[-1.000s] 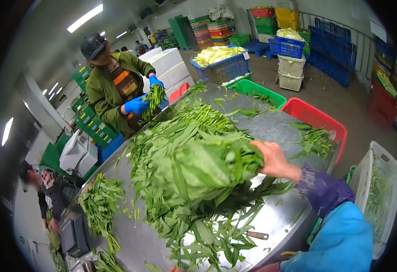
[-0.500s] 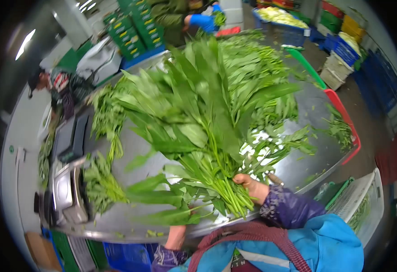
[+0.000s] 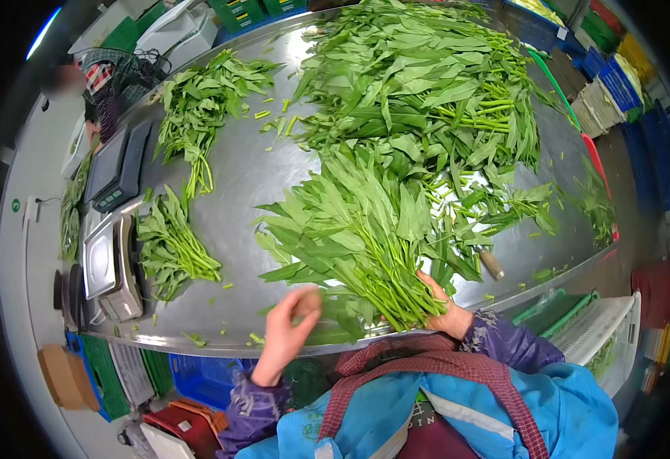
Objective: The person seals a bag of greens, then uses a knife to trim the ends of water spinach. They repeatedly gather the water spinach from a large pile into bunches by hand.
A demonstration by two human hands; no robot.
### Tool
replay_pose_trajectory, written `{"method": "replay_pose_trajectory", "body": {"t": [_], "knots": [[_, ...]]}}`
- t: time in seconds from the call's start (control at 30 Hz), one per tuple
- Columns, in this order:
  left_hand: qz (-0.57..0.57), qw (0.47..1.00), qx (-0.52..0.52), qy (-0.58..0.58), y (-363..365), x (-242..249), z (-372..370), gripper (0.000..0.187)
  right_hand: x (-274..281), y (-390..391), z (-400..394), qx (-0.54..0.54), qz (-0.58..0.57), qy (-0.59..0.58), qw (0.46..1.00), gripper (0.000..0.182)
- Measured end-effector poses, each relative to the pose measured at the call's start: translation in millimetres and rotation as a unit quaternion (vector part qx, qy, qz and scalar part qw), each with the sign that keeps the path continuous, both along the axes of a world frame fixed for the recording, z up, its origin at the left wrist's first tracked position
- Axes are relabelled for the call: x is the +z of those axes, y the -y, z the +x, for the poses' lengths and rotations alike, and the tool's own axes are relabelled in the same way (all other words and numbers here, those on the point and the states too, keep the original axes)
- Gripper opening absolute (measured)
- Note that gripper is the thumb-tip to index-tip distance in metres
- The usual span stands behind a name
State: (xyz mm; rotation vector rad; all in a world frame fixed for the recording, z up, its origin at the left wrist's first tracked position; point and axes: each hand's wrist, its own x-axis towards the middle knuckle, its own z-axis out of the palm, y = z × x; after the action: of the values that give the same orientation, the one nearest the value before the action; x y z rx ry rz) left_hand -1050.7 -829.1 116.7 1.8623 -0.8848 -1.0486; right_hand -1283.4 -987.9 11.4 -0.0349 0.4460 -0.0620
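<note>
My right hand (image 3: pixel 450 315) is wrapped round the cut stem ends of a bunch of water spinach (image 3: pixel 358 237), whose leaves fan out to the left and away from me over the metal table (image 3: pixel 251 222). Left of the stems, my left hand (image 3: pixel 287 330) is raised near the table's front edge, with fingers loosely curled, thumb apart and nothing visible in it. Beside the bunch, to the right, lies a wooden handle (image 3: pixel 491 264); whatever it belongs to is hidden under leaves.
A large heap of leafy greens (image 3: pixel 427 84) covers the back. Smaller bunches (image 3: pixel 178 249) (image 3: pixel 201 107) lie left, near two scales (image 3: pixel 105 260) (image 3: pixel 118 168). A co-worker (image 3: pixel 105 84) stands at far left. Crates (image 3: pixel 209 379) sit below the front edge; a white basket (image 3: pixel 599 329) stands right.
The bunch has come down from a raised, upright position and now lies lower, leaves spread. My left hand, partly hidden under leaves before, has come out and up to the left.
</note>
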Motion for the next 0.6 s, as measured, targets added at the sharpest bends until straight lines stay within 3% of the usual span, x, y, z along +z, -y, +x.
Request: {"method": "replay_pose_trajectory", "body": {"t": [0.03,0.07,0.1,0.13,0.17,0.23,0.3,0.33,0.37,0.43,0.47,0.53,0.57,0.6], "knots": [[-0.028,0.983,-0.065,0.170,17,-3,-7,0.050,-1,0,-2,-0.006,-0.005,-0.036,0.999,0.058],[-0.057,0.932,-0.128,0.334,34,-6,-16,0.061,-7,2,-4,-0.009,-0.005,-0.035,0.999,0.058],[-0.007,0.891,-0.221,0.396,47,-24,-20,0.085,-15,5,-6,-0.013,0.063,0.039,0.997,0.057],[-0.018,0.803,-0.294,0.517,60,-36,-27,0.083,-20,8,-7,-0.016,0.130,0.114,0.985,0.056],[-0.051,0.776,-0.328,0.536,76,-43,-33,0.081,-20,11,-7,-0.018,0.128,0.116,0.985,0.056],[-0.087,0.744,-0.365,0.553,107,-45,-40,0.080,-16,18,-5,0.100,-0.069,-0.049,0.991,0.052],[-0.177,0.708,-0.458,0.508,134,-44,-45,0.076,0,33,-9,0.112,-0.058,-0.037,0.991,0.049],[-0.213,0.685,-0.478,0.507,144,-49,-45,0.072,6,40,-11,0.173,-0.175,-0.088,0.965,0.049],[-0.218,0.683,-0.482,0.504,150,-58,-47,0.072,13,48,-14,0.232,-0.286,-0.140,0.919,0.048],[-0.233,0.747,-0.503,0.368,159,-78,-51,0.068,21,57,-18,0.251,-0.314,-0.168,0.900,0.049],[-0.274,0.762,-0.466,0.358,161,-88,-55,0.063,18,60,-20,0.266,-0.443,-0.169,0.839,0.049],[-0.256,0.764,-0.470,0.361,161,-84,-63,0.061,19,71,-24,0.324,-0.634,-0.219,0.668,0.042],[-0.232,0.771,-0.467,0.365,160,-82,-66,0.060,22,72,-29,0.320,-0.631,-0.223,0.670,0.042],[-0.255,0.762,-0.448,0.393,158,-81,-68,0.059,25,72,-35,0.218,-0.716,-0.226,0.623,0.037]]}}
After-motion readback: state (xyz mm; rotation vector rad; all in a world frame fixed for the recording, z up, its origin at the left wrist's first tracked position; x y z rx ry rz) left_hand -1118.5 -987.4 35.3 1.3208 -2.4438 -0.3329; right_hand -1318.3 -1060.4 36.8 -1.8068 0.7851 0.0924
